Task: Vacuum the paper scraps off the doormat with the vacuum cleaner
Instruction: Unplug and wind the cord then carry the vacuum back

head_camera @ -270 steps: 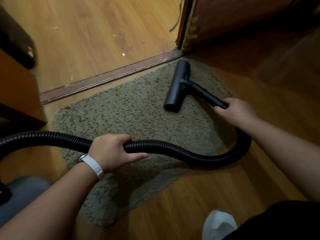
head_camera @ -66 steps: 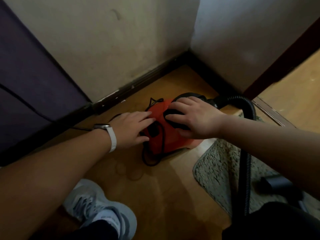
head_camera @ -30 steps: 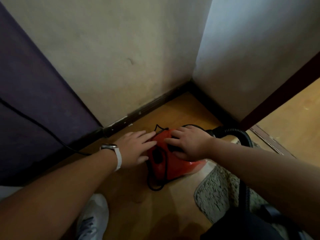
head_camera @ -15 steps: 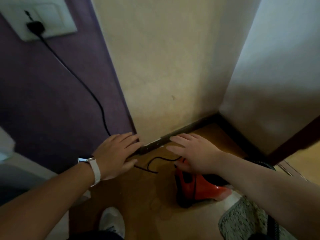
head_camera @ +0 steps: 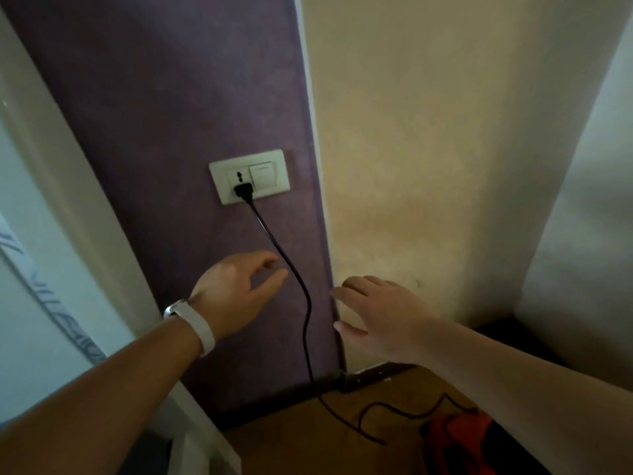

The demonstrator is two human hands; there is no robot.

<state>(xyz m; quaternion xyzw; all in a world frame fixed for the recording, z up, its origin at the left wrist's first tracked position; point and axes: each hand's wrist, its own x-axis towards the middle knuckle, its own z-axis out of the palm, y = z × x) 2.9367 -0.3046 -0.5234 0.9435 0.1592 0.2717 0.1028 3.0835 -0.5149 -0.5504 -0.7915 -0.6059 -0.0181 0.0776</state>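
Note:
The red vacuum cleaner body shows only partly at the bottom right, on the wooden floor. Its black power cord runs up the purple wall to a black plug seated in a white wall socket plate. My left hand, with a white wristband, is raised in front of the purple wall just left of the cord, fingers loosely extended and holding nothing. My right hand hovers to the right of the cord before the cream wall, fingers spread, empty. The doormat and the nozzle are out of view.
A white door frame rises on the left. A dark skirting board runs along the wall base. The cream wall meets a paler wall in a corner at the right.
The view has tilted up from the floor to the wall, bringing the socket to the centre. Both hands have lifted off the vacuum cleaner body and risen beside the cord.

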